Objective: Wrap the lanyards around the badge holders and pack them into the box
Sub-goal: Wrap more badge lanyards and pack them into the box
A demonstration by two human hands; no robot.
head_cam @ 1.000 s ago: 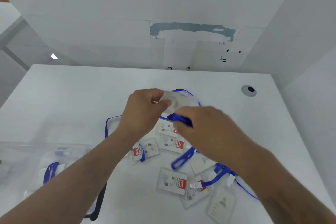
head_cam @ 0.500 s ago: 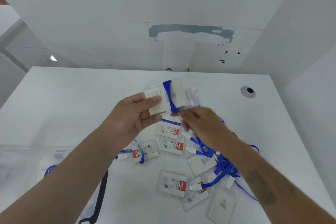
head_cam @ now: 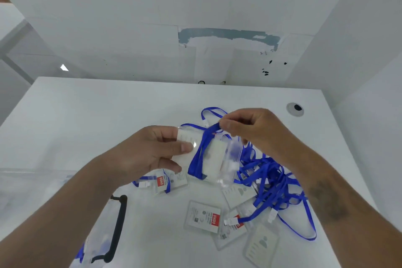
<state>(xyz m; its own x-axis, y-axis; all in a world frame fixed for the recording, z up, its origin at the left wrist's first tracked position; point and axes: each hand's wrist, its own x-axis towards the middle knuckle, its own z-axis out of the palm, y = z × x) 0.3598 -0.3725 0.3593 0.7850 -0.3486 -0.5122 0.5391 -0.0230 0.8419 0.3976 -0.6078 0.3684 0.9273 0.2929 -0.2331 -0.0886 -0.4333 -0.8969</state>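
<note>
Clear badge holder (head_cam: 214, 155) held up above the desk (head_cam: 108, 115), white card inside, blue lanyard (head_cam: 199, 154) looped across its middle, strap end raised at top. Loose badge holders (head_cam: 203, 216) lie flat on the desk, some with red labels, among a tangled lanyard pile (head_cam: 269, 180) at right. Clear box (head_cam: 32, 191) with black handle at lower left.

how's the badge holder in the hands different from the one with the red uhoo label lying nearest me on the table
The held badge holder is gripped by the left hand above the table; the labelled badge holder lies flat on it, untouched. The held one has a blue lanyard wound across it, its end pinched by the right hand; the labelled one has none wrapped around it. Only the labelled one shows a red strip. Both are clear plastic sleeves with a white insert.
</note>
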